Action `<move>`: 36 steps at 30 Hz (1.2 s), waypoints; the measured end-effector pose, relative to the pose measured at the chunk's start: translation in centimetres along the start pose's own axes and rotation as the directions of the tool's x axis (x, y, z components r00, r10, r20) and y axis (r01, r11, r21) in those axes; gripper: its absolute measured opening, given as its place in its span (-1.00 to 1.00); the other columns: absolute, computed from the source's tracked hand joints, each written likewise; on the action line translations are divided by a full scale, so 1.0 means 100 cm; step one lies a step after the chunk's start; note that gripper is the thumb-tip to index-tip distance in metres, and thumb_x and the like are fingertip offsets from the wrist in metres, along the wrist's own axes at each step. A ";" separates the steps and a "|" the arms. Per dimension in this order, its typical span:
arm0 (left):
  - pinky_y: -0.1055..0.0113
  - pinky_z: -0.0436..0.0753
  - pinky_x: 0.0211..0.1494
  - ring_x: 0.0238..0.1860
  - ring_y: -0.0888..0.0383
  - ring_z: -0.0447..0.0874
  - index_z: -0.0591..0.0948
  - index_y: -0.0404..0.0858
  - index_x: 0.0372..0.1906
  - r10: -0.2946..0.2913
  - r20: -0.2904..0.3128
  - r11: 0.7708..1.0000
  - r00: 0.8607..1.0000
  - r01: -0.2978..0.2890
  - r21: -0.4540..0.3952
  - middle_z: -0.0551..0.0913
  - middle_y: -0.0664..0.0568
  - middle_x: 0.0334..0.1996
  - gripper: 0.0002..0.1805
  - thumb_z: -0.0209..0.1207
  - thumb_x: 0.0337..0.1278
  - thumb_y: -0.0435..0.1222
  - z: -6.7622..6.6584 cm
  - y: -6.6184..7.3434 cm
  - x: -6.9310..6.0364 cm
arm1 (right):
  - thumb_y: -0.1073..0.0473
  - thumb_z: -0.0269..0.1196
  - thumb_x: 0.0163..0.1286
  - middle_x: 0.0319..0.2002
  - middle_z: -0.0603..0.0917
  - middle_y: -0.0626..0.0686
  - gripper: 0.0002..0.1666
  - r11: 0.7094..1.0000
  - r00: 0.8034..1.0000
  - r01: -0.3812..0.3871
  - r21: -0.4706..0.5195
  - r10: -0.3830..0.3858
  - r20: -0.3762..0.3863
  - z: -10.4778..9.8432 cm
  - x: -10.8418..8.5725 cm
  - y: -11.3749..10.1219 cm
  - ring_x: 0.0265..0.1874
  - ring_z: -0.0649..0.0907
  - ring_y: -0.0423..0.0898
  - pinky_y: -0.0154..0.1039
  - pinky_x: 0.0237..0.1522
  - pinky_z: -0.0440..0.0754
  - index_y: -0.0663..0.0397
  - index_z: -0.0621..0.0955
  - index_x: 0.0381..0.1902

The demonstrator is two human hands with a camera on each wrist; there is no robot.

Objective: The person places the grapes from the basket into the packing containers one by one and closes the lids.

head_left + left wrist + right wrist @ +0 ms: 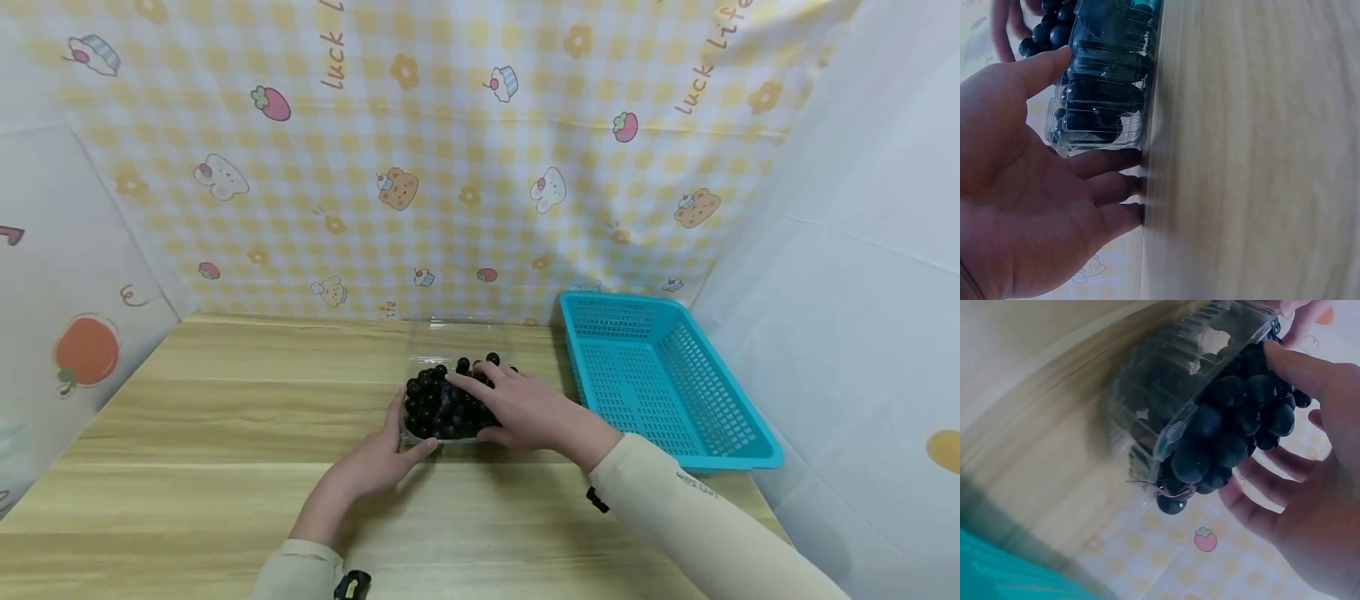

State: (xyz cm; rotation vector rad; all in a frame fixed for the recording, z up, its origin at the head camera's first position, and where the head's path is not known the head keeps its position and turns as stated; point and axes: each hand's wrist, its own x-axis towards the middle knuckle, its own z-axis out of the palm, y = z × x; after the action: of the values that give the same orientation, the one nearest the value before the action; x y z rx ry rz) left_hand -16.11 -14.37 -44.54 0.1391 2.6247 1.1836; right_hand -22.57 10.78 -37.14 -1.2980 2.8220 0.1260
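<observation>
A clear plastic box (pixel 1104 81) full of dark grapes (pixel 427 400) sits on the table, its transparent lid (pixel 457 340) folded back behind it. My left hand (pixel 378 458) holds the box's front left corner, thumb at the front rim and fingers along the left side. In the left wrist view several of its fingertips touch the tabletop. Over the right part of the box, my right hand (pixel 525 408) grips the bunch of grapes (pixel 1229 431), thumb on the near side and fingers around the far side. A thin stem shows below the bunch in the right wrist view.
To the right stands a turquoise plastic basket (pixel 637 400) with slotted walls, nothing visible inside. The wooden table (pixel 225 433) meets a yellow checked cloth (pixel 450 167) at the back and white sheets on both sides.
</observation>
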 end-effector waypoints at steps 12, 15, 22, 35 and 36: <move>-0.39 0.46 0.50 0.43 -0.52 0.48 -0.34 -0.28 0.74 0.001 -0.003 1.000 1.000 -0.001 0.012 0.27 -0.63 0.52 0.22 0.16 0.48 0.23 0.001 0.000 0.001 | -0.17 0.42 0.41 0.34 0.52 0.10 -0.23 0.998 1.000 -0.015 -0.055 0.013 -0.028 0.011 0.017 -0.007 -0.20 0.73 -0.03 -0.12 -0.41 0.74 -0.36 0.38 0.49; -0.40 0.44 0.51 0.44 -0.53 0.46 -0.35 -0.27 0.74 -0.002 0.002 1.000 1.000 0.002 0.010 0.23 -0.62 0.55 0.22 0.15 0.49 0.24 0.001 0.001 0.000 | -0.09 0.42 0.43 0.26 0.54 0.06 -0.34 0.999 0.997 0.008 0.037 -0.005 -0.077 0.014 0.013 -0.002 -0.35 0.65 -0.13 -0.17 -0.33 0.73 -0.27 0.44 0.39; -0.41 0.38 0.55 0.50 -0.54 0.36 -0.37 -0.27 0.73 0.003 0.010 1.000 1.000 -0.003 -0.004 0.11 -0.55 0.62 0.22 0.14 0.50 0.24 0.000 0.003 0.001 | -0.01 0.44 0.47 0.10 0.57 0.02 -0.52 0.987 0.965 0.155 0.042 -0.142 -0.218 0.021 0.001 0.009 -0.36 0.59 -0.20 -0.28 -0.26 0.72 -0.16 0.54 0.25; -0.38 0.45 0.51 0.43 -0.52 0.47 -0.38 -0.27 0.73 -0.013 0.008 1.000 1.000 0.013 0.001 0.18 -0.57 0.58 0.25 0.16 0.47 0.25 0.001 -0.001 0.002 | -0.06 0.36 0.53 -0.11 0.76 -0.13 -0.75 0.971 0.961 0.239 -0.008 -0.237 -0.142 0.028 0.005 0.007 -0.14 0.72 -0.21 -0.36 -0.04 0.77 -0.14 0.82 0.02; -0.38 0.45 0.51 0.43 -0.52 0.47 -0.38 -0.27 0.73 -0.013 0.009 1.000 1.000 0.013 0.000 0.18 -0.57 0.59 0.25 0.16 0.47 0.26 0.001 -0.001 0.002 | -0.05 0.34 0.55 -0.12 0.76 -0.12 -0.75 0.970 0.962 0.243 0.008 -0.240 -0.133 0.028 0.005 0.007 -0.16 0.72 -0.22 -0.38 -0.05 0.76 -0.13 0.83 0.00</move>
State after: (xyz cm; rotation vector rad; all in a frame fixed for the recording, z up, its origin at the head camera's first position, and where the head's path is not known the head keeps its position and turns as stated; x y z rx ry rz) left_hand -16.27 -14.29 -44.70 0.1265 2.6139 1.1766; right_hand -23.46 11.13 -39.94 -1.6896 2.7268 -0.0006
